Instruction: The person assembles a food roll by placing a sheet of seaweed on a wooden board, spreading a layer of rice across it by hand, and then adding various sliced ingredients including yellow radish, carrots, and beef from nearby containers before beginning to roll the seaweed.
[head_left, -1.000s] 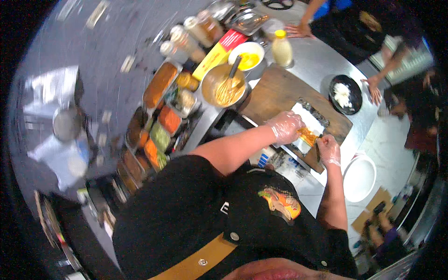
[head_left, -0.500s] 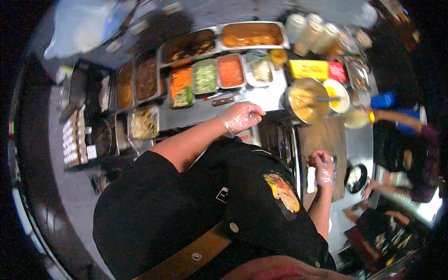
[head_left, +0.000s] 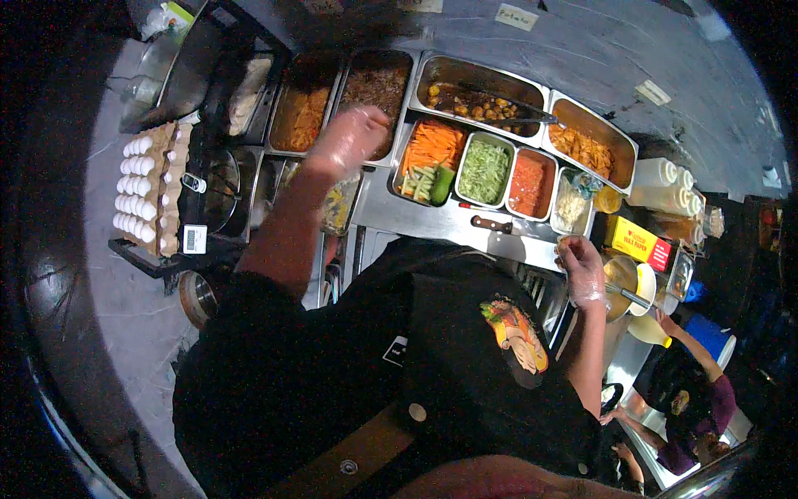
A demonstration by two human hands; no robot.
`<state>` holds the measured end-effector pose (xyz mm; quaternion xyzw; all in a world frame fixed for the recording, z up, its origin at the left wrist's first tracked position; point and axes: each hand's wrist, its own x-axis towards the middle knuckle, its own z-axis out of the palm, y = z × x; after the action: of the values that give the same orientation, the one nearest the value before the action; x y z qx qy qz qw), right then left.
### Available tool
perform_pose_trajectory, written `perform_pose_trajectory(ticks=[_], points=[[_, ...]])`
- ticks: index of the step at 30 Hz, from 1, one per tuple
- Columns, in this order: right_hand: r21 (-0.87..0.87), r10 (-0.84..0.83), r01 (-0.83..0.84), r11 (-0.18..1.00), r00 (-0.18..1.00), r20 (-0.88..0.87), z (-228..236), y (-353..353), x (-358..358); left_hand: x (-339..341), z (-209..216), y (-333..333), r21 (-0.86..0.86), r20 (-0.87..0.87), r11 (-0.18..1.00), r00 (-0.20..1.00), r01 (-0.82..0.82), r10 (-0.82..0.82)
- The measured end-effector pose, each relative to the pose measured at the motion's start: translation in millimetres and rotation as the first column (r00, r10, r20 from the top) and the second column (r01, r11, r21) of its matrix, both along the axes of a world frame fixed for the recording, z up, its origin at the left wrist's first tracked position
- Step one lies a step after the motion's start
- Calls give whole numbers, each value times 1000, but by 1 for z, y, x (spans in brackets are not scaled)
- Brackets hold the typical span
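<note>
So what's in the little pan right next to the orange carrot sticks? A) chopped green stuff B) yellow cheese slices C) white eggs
A: the small pan beside the carrot sticks holds chopped green vegetables; the eggs sit in trays far off to the left.

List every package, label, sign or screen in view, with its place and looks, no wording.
Yellow and red flat box: right of the food pans, beside the squeeze bottles.
Egg cartons: far left, brown trays of white eggs.
Small white digital screen: beside the eggs, rectangular.
Pale paper labels: on the grey surface above the pans.
</note>
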<state>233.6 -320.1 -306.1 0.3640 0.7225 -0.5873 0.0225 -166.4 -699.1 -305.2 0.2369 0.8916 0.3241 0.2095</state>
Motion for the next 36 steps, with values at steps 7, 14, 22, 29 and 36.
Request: perform_pose_trajectory(ticks=[7, 14, 22, 29, 36], points=[[239, 136, -201, 950, 955, 265, -12, -6, -14, -78, -17, -34, -457, -291, 867, 887, 200, -358], [231, 75, -145, 962, 955, 287, -24, -7, 8, -73, -36, -23, -569, -296, 779, 818, 264, -494], [266, 115, -212, 940, 934, 338, -15, -20, -7, -114, -96, -47, -362, -249, 888, 889, 283, -385], [271, 74, -161, 949, 950, 304, -33, -15, 16, -121, -31, -21, -276, -147, 918, 932, 284, -332], [243, 77, -165, 956, 940, 332, -25, -21, 7, -125, -24, -28, -218, -249, 947, 925, 235, -287]])
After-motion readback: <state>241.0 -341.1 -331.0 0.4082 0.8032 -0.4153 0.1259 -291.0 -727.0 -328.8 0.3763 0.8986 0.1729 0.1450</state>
